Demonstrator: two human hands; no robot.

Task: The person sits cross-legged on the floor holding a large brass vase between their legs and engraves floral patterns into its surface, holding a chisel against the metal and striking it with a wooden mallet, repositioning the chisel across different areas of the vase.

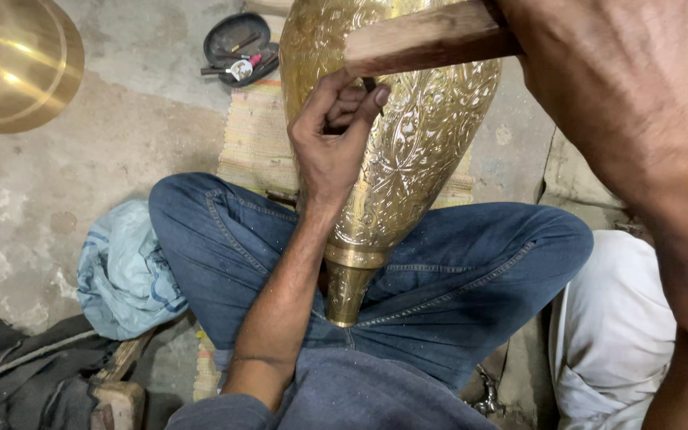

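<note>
Engraving w/ punch & mallet, by the look of it. L hand (330,143) pinches a thin dark punch (370,84) between thumb and fingertips, grip closed tight on it, tip on the brass vase (416,151). R hand (599,72) is wrapped shut round a wooden mallet (420,38) just above the punch.

To do it well, I'd judge: keep punch square to the surface, heel of L hand braced on the brass, short light taps, follow the pattern line.

Vase lies in the lap across crossed jeans (455,271). Long axis runs away from the person, tilted; narrow neck (349,291) points toward the body, wide belly away, over the striped mat (256,135) on the floor.
</note>
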